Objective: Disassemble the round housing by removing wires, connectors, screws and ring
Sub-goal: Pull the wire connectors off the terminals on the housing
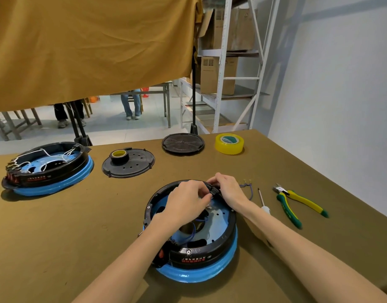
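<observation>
The scene was evenly and brightly lit, daylight-like, with light seeming to come from above and toward 2 o'clock. Soft shadows fell toward 7 o'clock beneath the second housing [48, 169] and the pliers [297, 204] on the tabletop [57, 237]. Small glare spots showed on the tape roll [229, 143]. Wide-angle distortion bent the shelf frame [223, 62] and the tabletop's edges. Focus was fair, slightly soft throughout.

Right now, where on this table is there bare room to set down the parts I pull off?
Bare cloth lies left of the near housing, below the far housing and black lid. It is crowded to the right: cut wire, screwdriver, cutters.
</observation>
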`<state>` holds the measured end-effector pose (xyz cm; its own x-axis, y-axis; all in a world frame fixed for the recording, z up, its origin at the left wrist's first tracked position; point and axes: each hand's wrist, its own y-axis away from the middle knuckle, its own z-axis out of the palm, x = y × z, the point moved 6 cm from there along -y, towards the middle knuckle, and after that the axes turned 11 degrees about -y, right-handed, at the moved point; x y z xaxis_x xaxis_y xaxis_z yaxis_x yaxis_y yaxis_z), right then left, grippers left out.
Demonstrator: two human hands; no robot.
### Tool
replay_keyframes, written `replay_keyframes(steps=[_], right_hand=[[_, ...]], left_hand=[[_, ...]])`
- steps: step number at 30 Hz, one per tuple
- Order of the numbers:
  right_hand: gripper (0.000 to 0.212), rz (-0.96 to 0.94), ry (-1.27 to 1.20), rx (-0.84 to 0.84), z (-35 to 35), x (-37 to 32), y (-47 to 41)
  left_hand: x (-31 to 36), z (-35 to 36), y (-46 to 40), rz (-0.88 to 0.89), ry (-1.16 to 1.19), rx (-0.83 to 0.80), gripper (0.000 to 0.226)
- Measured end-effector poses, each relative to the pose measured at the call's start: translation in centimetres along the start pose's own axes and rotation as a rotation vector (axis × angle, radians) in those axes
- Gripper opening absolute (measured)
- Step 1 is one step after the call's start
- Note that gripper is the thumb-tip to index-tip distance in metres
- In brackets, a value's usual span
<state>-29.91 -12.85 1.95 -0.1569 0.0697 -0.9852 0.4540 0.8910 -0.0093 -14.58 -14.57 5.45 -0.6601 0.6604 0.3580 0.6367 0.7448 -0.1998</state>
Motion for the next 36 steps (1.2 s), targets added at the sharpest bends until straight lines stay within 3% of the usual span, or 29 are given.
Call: replay_keyframes(steps=[9, 14, 29, 33, 36], right_hand=[[0.045, -0.051, 0.103, 0.029, -0.1, 0.4, -0.1], [0.041, -0.115, 0.185, 0.055, 0.1, 0.4, 0.3], [0.038, -0.114, 0.201, 0.025, 0.3, 0.1, 0.7], [0.024, -0.098, 0.194, 0.104, -0.4, 0.3, 1.2], [0.033, -0.118, 0.290, 0.161, -0.7, -0.1, 1.6]], left_hand=[[-0.7, 1.5, -0.4, -0.047, 0.025, 0.043, 0.014], [-0.5, 1.6, -0.1, 0.031, -0.155, 0.104, 0.017], [-0.4, 1.9, 0.0, 0.041, -0.150, 0.058, 0.015], [0.0, 1.6, 0.2, 0.070, -0.236, 0.090, 0.014], [0.2, 1.3, 0.1, 0.103, -0.272, 0.081, 0.015]])
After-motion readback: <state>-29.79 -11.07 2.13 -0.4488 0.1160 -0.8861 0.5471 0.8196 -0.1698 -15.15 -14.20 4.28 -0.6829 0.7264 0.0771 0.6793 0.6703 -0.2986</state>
